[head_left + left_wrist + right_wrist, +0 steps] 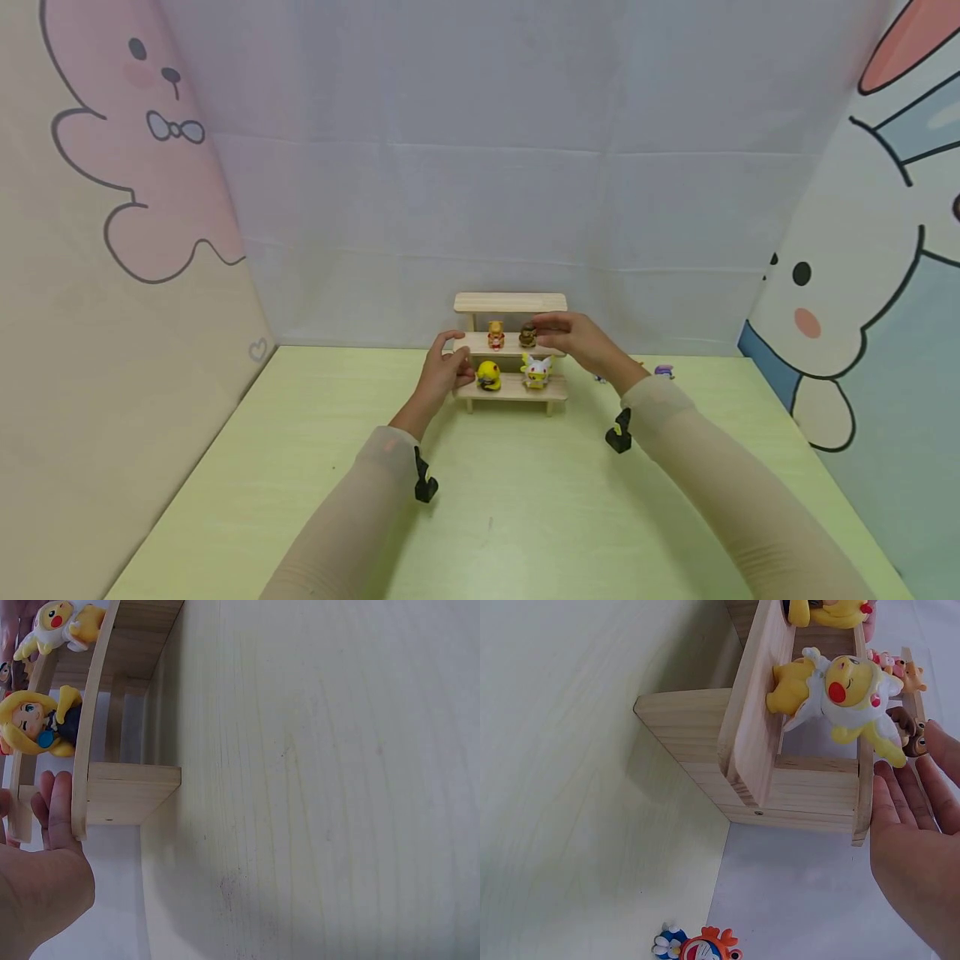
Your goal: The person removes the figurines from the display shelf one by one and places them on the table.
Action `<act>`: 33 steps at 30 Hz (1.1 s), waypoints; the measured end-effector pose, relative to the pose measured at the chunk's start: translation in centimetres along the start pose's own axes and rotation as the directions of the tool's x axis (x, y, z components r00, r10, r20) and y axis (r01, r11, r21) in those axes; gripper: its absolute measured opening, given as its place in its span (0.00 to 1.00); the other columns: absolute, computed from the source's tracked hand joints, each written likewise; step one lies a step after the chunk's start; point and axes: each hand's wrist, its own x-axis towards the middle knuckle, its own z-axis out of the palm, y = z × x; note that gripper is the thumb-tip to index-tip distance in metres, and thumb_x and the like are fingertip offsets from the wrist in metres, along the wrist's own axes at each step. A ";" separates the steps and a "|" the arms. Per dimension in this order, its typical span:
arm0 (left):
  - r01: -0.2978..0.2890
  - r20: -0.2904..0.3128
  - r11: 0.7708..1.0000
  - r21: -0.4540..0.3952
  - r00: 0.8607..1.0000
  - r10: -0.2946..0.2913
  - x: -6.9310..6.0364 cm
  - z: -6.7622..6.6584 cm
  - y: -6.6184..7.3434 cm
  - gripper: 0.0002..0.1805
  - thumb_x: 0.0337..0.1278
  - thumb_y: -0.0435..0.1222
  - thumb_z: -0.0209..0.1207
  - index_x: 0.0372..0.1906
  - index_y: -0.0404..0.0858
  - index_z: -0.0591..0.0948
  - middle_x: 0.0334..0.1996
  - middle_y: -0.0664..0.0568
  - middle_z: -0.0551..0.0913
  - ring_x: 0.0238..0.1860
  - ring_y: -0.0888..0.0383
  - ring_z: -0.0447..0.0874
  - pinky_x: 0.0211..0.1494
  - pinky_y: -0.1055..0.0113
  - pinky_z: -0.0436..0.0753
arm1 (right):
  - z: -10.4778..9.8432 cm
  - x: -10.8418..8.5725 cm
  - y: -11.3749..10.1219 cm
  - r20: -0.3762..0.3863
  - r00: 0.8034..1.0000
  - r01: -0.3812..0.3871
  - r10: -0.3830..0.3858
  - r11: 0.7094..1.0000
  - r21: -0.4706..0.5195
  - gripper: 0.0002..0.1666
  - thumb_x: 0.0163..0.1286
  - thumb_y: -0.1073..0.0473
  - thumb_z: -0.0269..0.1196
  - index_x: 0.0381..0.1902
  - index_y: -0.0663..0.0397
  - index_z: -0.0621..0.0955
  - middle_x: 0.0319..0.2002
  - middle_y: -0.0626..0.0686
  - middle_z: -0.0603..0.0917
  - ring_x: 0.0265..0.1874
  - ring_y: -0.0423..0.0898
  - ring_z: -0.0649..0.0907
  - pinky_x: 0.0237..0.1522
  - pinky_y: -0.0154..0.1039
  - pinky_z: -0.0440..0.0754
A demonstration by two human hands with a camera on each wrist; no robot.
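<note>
A three-tier wooden display shelf [510, 302] stands against the back wall. My left hand [442, 371] grips its left end, fingers by the lower tiers. At the right of the middle tier, my right hand [581, 337] pinches a small brown figurine [528, 336]; the fingers partly cover it in the right wrist view. An orange-and-red figurine [496, 335] stands to its left on that tier. On the bottom tier are a yellow-haired figurine [30, 720] in dark clothes and a yellow figurine in a white hood [847, 690], red-cheeked.
Behind my right forearm, a purple toy [664, 371] lies on the pale green table [510, 500]. A blue-and-white figurine [669, 941] and an orange-and-blue one [709, 946] sit right of the shelf. Cartoon-printed walls [825, 317] flank the table.
</note>
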 end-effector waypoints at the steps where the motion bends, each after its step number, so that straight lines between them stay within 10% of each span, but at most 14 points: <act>1: 0.000 0.002 1.000 0.000 1.000 0.000 0.0 0.0 0.0 0.19 0.77 0.37 0.56 0.67 0.45 0.71 0.28 0.48 0.77 0.27 0.54 0.82 0.37 0.62 0.89 | 0.1 0.1 -0.1 0.001 1.000 0.001 -0.001 1.000 -0.002 0.29 0.78 0.66 0.60 0.74 0.63 0.70 0.71 0.63 0.73 0.71 0.59 0.73 0.69 0.54 0.75; 33: 0.003 0.003 1.000 -0.011 1.000 -0.003 0.0 -0.2 -0.1 0.19 0.76 0.37 0.56 0.67 0.47 0.72 0.29 0.48 0.76 0.27 0.55 0.81 0.38 0.61 0.89 | 1.8 0.8 0.0 -0.081 0.997 -0.012 0.007 0.998 -0.065 0.26 0.77 0.62 0.63 0.69 0.66 0.75 0.63 0.64 0.79 0.59 0.56 0.81 0.60 0.49 0.82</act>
